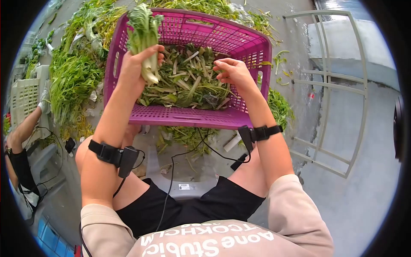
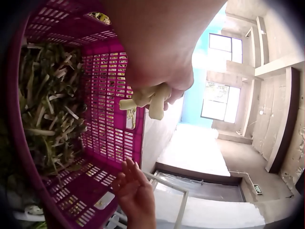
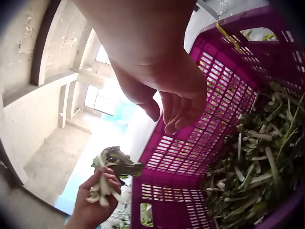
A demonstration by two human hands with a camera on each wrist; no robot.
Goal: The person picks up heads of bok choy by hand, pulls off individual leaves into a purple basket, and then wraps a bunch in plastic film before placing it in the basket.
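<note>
The left hand (image 1: 133,67) grips the leafy bunch (image 1: 144,29), with stem ends (image 1: 150,77) beyond its fingers; firm holding (without crushing) is better. The right hand (image 1: 236,73) is relaxed, empty.

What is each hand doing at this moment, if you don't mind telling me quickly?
Left hand: closed around a bunch of leafy greens.
Right hand: open, fingers loosely curled, holding nothing.
</note>
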